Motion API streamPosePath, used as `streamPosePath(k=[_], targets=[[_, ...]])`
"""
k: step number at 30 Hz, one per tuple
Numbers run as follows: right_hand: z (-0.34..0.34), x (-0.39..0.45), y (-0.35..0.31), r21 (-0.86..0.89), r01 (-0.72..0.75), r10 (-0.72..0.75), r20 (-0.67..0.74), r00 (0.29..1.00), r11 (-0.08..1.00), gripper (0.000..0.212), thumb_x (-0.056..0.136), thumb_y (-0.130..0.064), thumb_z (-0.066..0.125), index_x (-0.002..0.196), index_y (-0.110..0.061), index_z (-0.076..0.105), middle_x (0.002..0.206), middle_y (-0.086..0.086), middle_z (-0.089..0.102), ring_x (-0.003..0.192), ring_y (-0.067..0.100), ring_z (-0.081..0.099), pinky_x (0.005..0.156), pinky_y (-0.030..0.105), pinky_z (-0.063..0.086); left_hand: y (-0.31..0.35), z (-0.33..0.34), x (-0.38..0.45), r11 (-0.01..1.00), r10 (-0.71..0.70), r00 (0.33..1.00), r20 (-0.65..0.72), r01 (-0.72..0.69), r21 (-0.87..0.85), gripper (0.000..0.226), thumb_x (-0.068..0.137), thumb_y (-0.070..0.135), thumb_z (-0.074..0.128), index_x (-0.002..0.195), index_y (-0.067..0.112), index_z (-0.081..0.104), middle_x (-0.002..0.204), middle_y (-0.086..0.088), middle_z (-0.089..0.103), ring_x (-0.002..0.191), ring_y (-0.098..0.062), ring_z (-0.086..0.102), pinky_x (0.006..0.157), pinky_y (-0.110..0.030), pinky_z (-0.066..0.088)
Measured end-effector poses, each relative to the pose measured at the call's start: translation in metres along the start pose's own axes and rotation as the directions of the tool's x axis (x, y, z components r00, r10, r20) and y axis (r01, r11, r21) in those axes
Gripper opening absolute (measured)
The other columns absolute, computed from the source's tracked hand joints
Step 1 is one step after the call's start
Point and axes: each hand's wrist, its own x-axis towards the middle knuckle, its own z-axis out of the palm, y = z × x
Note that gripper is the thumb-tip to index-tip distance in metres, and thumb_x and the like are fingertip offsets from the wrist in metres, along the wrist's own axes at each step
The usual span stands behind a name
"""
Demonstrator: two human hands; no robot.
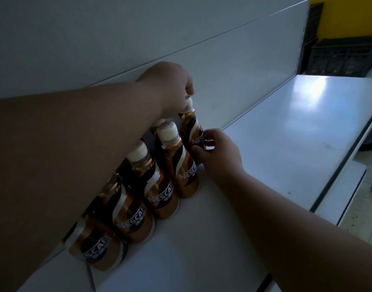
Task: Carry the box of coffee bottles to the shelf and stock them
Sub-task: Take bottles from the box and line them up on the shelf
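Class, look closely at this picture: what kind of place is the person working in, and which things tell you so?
Probably a shop or its stockroom: identical coffee bottles lined up label-forward on a long white shelf, with dark stacked crates in the far corner.

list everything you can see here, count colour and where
coffee bottles: at least five visible, brown and gold with cream caps, upright in a line on the shelf by its back panel; more may be hidden behind the left arm
shelf: one, white, runs from near left to far right, bare to the right of the bottles
back panel: white, behind the shelf
crates: dark, stacked at far right, count unclear
wall: yellow, top right
floor: pale tiles, right edge
left hand: over the farthest bottle's cap
right hand: fingers on that bottle's label
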Motion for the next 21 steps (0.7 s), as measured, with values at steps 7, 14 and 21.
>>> streamPosePath(k=[7,14,21], targets=[[0.005,-0.004,-0.006,-0.029,0.053,-0.054,-0.031,0.998,0.998,0.035,0.073,-0.034,0.076,0.104,-0.021,0.064,0.099,0.000,0.067,0.092,0.021,0.061,0.076,0.038,0.051,-0.005,-0.002,-0.002,1.000,-0.003,1.000,0.031,0.002,0.022,0.024,0.079,0.025,0.074,0.102,0.023,0.073,0.101,-0.002,0.070,0.091,-0.023,0.062,0.077,-0.034,0.050],[0.004,-0.002,-0.005,-0.065,0.058,-0.059,-0.012,0.998,0.996,0.036,0.074,-0.034,0.076,0.105,-0.022,0.064,0.101,-0.001,0.067,0.093,0.019,0.061,0.075,0.035,0.050,-0.006,-0.002,-0.006,1.000,-0.001,1.000,0.013,0.000,0.025,0.026,0.079,0.022,0.071,0.105,0.022,0.074,0.106,-0.002,0.070,0.097,-0.024,0.062,0.080,-0.032,0.048],[-0.006,-0.006,-0.020,-0.170,0.090,-0.084,0.044,0.996,0.981,0.032,0.084,-0.040,0.065,0.110,-0.021,0.059,0.102,0.001,0.062,0.090,0.019,0.058,0.065,0.031,0.043,0.002,-0.008,-0.009,0.999,-0.036,0.997,0.066,0.035,0.005,0.025,0.083,0.017,0.067,0.107,0.022,0.071,0.111,-0.001,0.067,0.099,-0.024,0.061,0.083,-0.035,0.050]])
